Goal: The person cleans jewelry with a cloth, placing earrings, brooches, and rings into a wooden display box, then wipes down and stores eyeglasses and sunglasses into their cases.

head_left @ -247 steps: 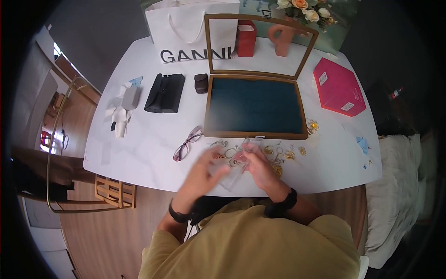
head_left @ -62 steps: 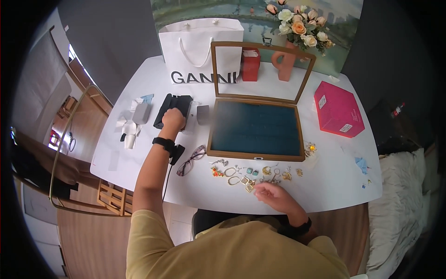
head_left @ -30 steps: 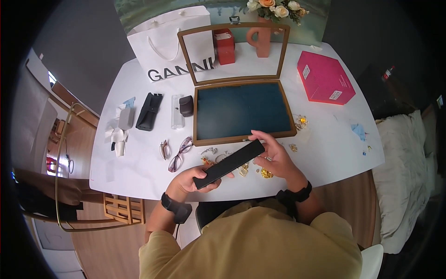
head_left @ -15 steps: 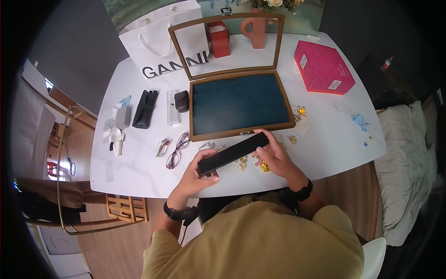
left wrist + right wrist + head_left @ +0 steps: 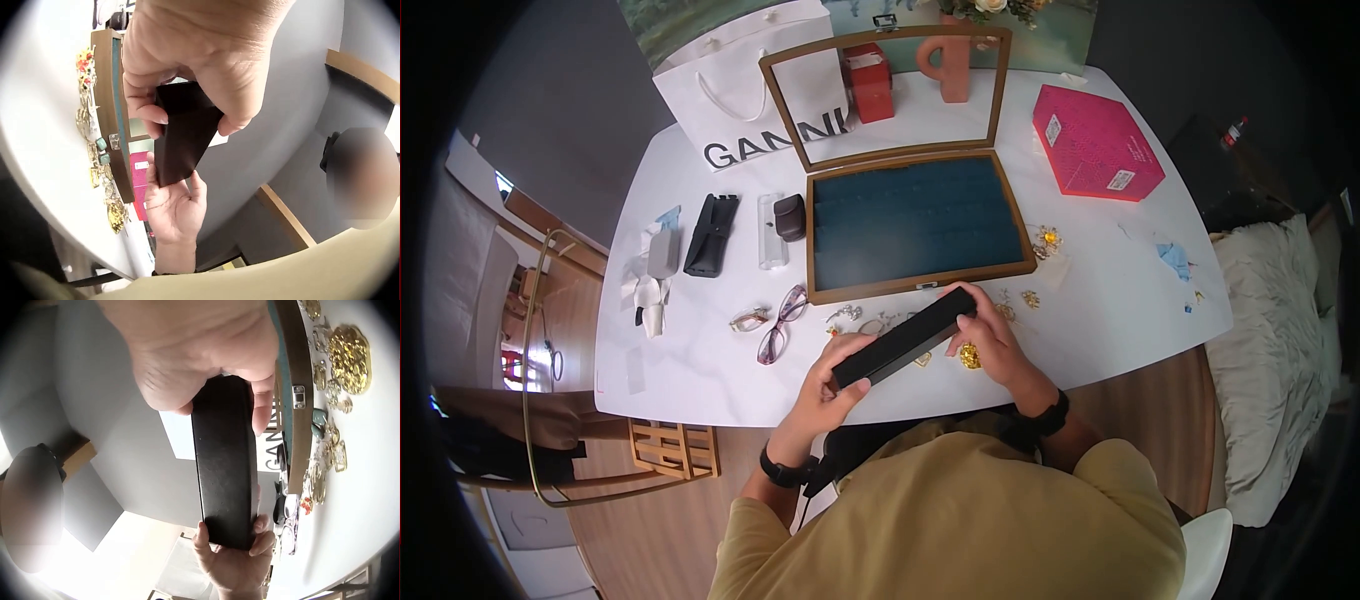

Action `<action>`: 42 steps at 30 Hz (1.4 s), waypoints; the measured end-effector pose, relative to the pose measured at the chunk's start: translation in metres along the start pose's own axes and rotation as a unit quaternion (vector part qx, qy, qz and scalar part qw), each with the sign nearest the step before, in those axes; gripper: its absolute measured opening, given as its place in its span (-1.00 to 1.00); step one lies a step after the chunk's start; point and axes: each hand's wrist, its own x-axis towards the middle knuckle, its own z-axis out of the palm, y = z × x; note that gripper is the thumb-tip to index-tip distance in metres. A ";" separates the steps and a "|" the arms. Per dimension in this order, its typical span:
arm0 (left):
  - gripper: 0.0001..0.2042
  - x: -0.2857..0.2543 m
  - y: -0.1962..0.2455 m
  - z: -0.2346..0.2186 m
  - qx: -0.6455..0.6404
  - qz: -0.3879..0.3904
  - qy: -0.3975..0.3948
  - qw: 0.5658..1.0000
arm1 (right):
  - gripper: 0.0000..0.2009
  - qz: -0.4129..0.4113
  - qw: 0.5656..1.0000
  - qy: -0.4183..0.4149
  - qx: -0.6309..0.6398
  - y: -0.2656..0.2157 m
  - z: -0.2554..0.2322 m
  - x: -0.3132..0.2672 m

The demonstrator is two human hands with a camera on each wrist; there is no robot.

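A long black case is held above the front of the table, tilted up toward the right. My left hand grips its lower left end, thumb on the near side. My right hand holds the upper right end between thumb and fingers. In the left wrist view the case spans between my left hand and my right hand. The right wrist view shows its broad face. Gold and silver jewellery lies beneath and beside the hands, partly hidden by them.
Behind the hands stands a wooden display box, lid raised, dark lining inside. Leftward lie glasses, a folded pair, a clear case, a brown pouch and a black case. A pink box sits at the right.
The left hand has come back from the black cases at the left. Both hands now hold the long case, which has tilted a little since half a second ago. A folded pair of glasses appeared on the table.
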 end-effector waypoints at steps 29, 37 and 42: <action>-0.46 -0.003 0.013 0.006 0.155 0.077 -0.059 0.983 | -0.74 0.048 0.999 0.012 -0.009 0.001 -0.003 -0.007; -0.57 -0.004 0.000 0.008 0.053 0.067 -0.003 0.996 | -0.79 -0.141 0.989 0.018 -0.032 0.006 -0.001 -0.006; -0.51 -0.009 -0.006 0.022 -0.061 -0.025 0.120 0.991 | -0.73 -0.054 0.996 0.035 0.069 -0.004 0.008 -0.009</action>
